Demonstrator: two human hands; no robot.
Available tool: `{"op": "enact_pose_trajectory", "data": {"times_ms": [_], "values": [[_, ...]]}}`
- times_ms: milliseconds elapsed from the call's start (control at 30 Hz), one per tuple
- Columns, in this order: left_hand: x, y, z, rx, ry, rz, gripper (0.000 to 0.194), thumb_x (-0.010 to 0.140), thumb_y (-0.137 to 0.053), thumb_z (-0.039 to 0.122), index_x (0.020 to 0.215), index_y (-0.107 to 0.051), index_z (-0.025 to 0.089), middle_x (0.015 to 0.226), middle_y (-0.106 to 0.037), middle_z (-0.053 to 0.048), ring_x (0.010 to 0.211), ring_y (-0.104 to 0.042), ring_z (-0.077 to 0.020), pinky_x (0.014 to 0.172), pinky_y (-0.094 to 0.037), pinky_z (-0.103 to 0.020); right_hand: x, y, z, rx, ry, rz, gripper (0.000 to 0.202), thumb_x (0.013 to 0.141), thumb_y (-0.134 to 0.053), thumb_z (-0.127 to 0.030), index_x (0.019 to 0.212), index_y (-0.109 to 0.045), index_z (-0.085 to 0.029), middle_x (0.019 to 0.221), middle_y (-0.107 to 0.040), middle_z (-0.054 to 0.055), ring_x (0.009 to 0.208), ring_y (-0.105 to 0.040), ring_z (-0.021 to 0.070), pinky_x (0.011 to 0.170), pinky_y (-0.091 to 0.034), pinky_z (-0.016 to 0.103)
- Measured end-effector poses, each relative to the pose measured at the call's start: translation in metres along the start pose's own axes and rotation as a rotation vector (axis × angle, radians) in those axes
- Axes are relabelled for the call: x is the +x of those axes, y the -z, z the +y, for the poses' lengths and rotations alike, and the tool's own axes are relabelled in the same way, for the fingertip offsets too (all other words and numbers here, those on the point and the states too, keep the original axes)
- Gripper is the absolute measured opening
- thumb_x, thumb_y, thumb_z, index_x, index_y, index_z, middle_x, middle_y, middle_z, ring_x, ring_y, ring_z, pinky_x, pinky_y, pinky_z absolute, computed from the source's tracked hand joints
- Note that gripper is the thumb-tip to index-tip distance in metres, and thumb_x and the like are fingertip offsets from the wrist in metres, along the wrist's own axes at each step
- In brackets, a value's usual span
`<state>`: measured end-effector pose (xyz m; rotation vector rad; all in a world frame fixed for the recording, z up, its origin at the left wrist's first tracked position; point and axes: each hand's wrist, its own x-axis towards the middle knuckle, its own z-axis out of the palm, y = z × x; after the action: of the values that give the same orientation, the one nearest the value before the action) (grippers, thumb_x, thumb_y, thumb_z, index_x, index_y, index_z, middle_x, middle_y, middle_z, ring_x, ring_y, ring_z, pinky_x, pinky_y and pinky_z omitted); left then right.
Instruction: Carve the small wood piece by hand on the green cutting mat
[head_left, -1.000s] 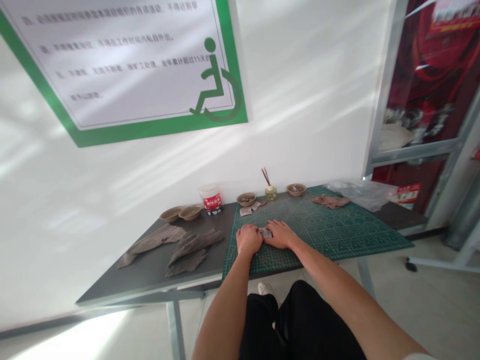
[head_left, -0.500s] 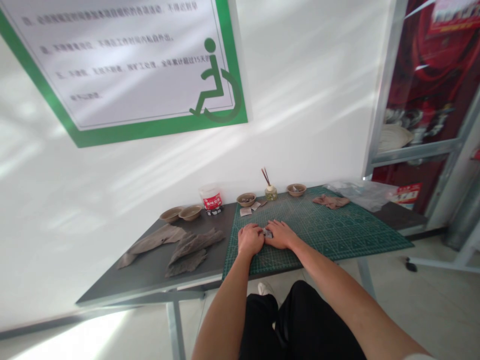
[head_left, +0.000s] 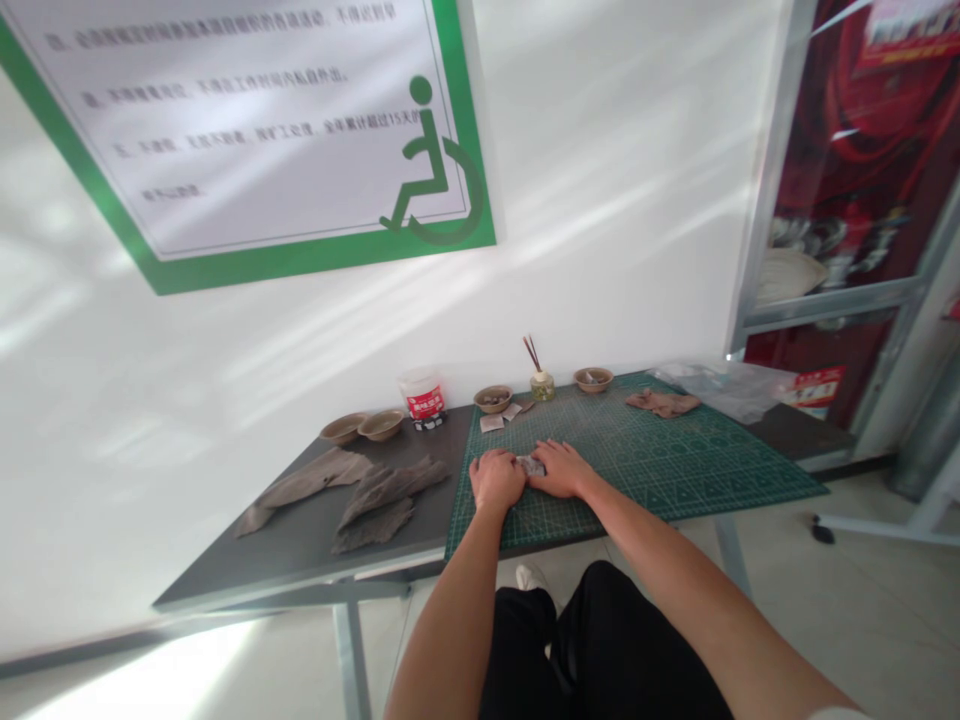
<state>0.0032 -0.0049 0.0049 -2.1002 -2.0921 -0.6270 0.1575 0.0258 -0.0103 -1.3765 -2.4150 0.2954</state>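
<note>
A small flat grey-white speckled piece (head_left: 532,466) lies between my two hands on the green cutting mat (head_left: 637,460). My left hand (head_left: 498,478) is at its left end, fingers curled down and pressed together; whatever is under them is hidden. On the other side, my right hand (head_left: 559,469) grips the piece's right end with bent fingers. Beyond the hands lie two small pale squares, a nearer one (head_left: 492,424) and a farther one (head_left: 512,411), beside a brown bowl (head_left: 493,393) holding small pieces.
Grey-brown cloths (head_left: 386,500) and two brown bowls (head_left: 381,427) occupy the left of the table, near a red-labelled tub (head_left: 425,400). A reed diffuser (head_left: 541,386), another bowl (head_left: 592,373), a crumpled cloth (head_left: 662,402) and clear plastic (head_left: 739,388) are along the back right.
My left hand has slid slightly left, widening the gap between the hands and uncovering more of the speckled piece. My right hand has stayed nearly still.
</note>
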Motion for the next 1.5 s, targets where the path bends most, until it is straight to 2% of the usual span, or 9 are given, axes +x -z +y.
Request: {"op": "enact_pose_trajectory", "data": {"times_ms": [267,433,600,700,800,933,1167,1333,1500], "values": [[0.0037,-0.0026,-0.0038,-0.019,-0.013,-0.018,0.032,0.085,-0.039,0.036,0.097,-0.068,0.032,0.117,-0.060,-0.002,0.112,-0.047,-0.0208,0.094,-0.034,-0.036,0.0001,-0.0001,0.0001,0.002,-0.002,-0.004,0.062,0.078,-0.044,-0.059,0.127,-0.048,-0.021,0.144,-0.032,0.010,0.133,-0.024,0.0296,0.105,-0.017,0.047],[0.0057,-0.0024,-0.0051,-0.063,-0.099,-0.090,0.032,0.085,-0.041,0.040,0.101,-0.068,0.034,0.122,-0.057,0.002,0.117,-0.043,-0.0183,0.096,-0.034,-0.030,-0.0005,0.0003,-0.0008,0.010,-0.003,-0.002,0.059,0.079,-0.044,-0.057,0.127,-0.048,-0.022,0.144,-0.033,0.010,0.133,-0.024,0.0290,0.105,-0.017,0.047],[0.0054,-0.0037,-0.0053,-0.076,-0.163,-0.064,0.029,0.082,-0.044,0.036,0.095,-0.069,0.033,0.118,-0.059,0.003,0.117,-0.043,-0.0180,0.098,-0.032,-0.030,-0.0005,-0.0002,-0.0004,0.002,-0.004,-0.002,0.058,0.080,-0.043,-0.055,0.127,-0.048,-0.021,0.144,-0.033,0.009,0.133,-0.024,0.0284,0.105,-0.017,0.047],[0.0033,-0.0038,-0.0044,-0.067,-0.146,-0.037,0.028,0.081,-0.045,0.034,0.092,-0.070,0.030,0.116,-0.061,0.002,0.118,-0.042,-0.0189,0.101,-0.028,-0.033,-0.0006,0.0003,-0.0005,0.001,-0.005,-0.007,0.058,0.080,-0.042,-0.055,0.127,-0.048,-0.021,0.144,-0.033,0.009,0.134,-0.023,0.0280,0.106,-0.016,0.046],[0.0014,-0.0029,-0.0027,-0.043,-0.072,-0.014,0.029,0.082,-0.043,0.032,0.092,-0.070,0.027,0.116,-0.061,-0.002,0.120,-0.041,-0.0207,0.104,-0.024,-0.037,-0.0009,0.0015,-0.0009,0.005,-0.010,-0.013,0.059,0.080,-0.043,-0.056,0.127,-0.048,-0.021,0.144,-0.033,0.010,0.134,-0.023,0.0279,0.106,-0.016,0.046],[0.0014,-0.0016,-0.0012,-0.021,-0.008,-0.001,0.030,0.083,-0.042,0.031,0.096,-0.069,0.027,0.117,-0.061,-0.003,0.119,-0.042,-0.0216,0.101,-0.028,-0.037,-0.0012,0.0023,-0.0013,0.007,-0.003,-0.008,0.062,0.078,-0.044,-0.058,0.127,-0.048,-0.020,0.144,-0.033,0.010,0.134,-0.023,0.0288,0.106,-0.016,0.046],[0.0056,-0.0007,-0.0029,-0.043,-0.110,-0.083,0.030,0.085,-0.042,0.037,0.100,-0.067,0.035,0.118,-0.059,0.003,0.114,-0.046,-0.0174,0.096,-0.035,-0.029,-0.0014,0.0023,-0.0027,0.018,-0.015,-0.013,0.059,0.079,-0.044,-0.056,0.127,-0.048,-0.022,0.144,-0.033,0.010,0.134,-0.023,0.0287,0.105,-0.016,0.047],[0.0076,-0.0044,-0.0046,-0.077,-0.206,-0.083,0.027,0.083,-0.045,0.034,0.095,-0.069,0.032,0.118,-0.059,0.004,0.116,-0.044,-0.0172,0.098,-0.033,-0.029,-0.0016,0.0019,-0.0023,0.014,-0.011,-0.015,0.059,0.079,-0.044,-0.054,0.127,-0.047,-0.021,0.144,-0.033,0.010,0.133,-0.023,0.0287,0.105,-0.016,0.047],[0.0039,-0.0053,-0.0022,-0.082,-0.117,-0.057,0.026,0.082,-0.045,0.031,0.090,-0.069,0.027,0.117,-0.060,0.000,0.121,-0.040,-0.0194,0.104,-0.025,-0.036,-0.0013,0.0014,-0.0010,0.008,-0.003,-0.009,0.059,0.080,-0.042,-0.056,0.127,-0.048,-0.020,0.144,-0.032,0.010,0.134,-0.023,0.0283,0.106,-0.016,0.047]]}}
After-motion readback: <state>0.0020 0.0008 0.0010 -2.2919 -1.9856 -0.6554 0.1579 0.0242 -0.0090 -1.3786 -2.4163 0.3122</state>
